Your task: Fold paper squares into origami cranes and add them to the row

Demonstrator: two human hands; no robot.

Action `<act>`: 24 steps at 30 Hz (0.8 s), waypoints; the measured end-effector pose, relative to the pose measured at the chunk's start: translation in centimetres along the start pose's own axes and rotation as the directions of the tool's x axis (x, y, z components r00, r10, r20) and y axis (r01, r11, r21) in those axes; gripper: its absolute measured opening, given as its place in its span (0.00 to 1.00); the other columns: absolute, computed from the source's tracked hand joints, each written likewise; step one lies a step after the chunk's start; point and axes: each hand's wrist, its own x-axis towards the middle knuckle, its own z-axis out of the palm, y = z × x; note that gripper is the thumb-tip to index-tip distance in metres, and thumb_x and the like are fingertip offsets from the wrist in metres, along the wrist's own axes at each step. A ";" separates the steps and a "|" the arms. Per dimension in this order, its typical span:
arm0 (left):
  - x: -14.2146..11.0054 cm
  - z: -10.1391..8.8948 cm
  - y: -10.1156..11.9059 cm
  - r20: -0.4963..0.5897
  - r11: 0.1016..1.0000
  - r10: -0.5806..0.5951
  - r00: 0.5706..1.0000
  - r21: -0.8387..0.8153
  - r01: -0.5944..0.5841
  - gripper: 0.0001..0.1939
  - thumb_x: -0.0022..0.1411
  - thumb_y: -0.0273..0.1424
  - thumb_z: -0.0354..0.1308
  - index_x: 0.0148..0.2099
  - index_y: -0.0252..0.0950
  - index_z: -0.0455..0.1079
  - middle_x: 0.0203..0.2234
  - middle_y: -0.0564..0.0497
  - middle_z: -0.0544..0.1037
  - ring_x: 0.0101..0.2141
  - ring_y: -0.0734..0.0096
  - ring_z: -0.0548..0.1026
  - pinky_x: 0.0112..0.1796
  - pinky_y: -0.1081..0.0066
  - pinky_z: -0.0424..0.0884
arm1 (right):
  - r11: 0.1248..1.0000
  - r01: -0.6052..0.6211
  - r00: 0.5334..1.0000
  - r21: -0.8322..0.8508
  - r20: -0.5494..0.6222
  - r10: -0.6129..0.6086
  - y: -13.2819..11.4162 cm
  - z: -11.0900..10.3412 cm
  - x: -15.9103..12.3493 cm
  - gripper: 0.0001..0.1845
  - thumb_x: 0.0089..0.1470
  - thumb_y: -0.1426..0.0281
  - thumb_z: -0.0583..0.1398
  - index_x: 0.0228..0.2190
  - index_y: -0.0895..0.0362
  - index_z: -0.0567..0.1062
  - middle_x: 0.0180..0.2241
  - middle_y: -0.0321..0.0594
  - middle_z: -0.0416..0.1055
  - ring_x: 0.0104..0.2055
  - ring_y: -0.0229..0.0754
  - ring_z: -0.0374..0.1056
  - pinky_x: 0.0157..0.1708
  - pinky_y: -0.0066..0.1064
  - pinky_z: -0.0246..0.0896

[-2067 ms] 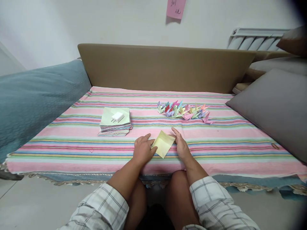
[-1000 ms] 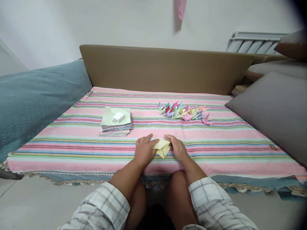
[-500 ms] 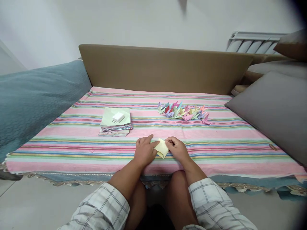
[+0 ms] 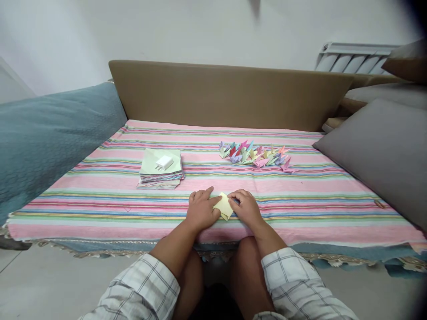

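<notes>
Paper point(image 4: 224, 206), touching left hand point(image 4: 202, 210), touching right hand point(image 4: 247, 208)

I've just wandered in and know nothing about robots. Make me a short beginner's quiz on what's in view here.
1. What rests on the stack of paper?
2. True or false: the folded paper shapes lie to the right of that stack.
3. Which colour is the folded sheet between the left hand and the right hand: a) red, b) pale yellow, c) blue?

Key:
1. A white plug adapter.
2. True.
3. b.
</notes>
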 end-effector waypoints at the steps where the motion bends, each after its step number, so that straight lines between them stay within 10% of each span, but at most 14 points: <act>1: 0.0 0.0 0.0 -0.005 1.000 -0.004 1.000 0.002 0.004 0.20 0.58 0.38 0.52 0.53 0.53 0.68 0.59 0.53 0.61 0.54 0.55 0.61 0.54 0.50 0.52 | 0.999 0.013 1.000 -0.036 0.000 -0.013 0.0 0.1 -0.1 0.11 0.51 0.71 0.56 0.35 0.51 0.78 0.36 0.40 0.72 0.41 0.44 0.64 0.44 0.37 0.57; 24: 0.0 0.7 0.3 -0.068 0.997 -0.009 0.998 0.074 0.014 0.21 0.59 0.43 0.52 0.55 0.51 0.66 0.60 0.49 0.60 0.55 0.49 0.59 0.54 0.49 0.52 | 0.985 0.109 0.993 -0.132 -0.029 -0.114 0.9 -1.2 -2.4 0.14 0.50 0.76 0.53 0.34 0.55 0.77 0.35 0.41 0.70 0.40 0.45 0.61 0.43 0.38 0.57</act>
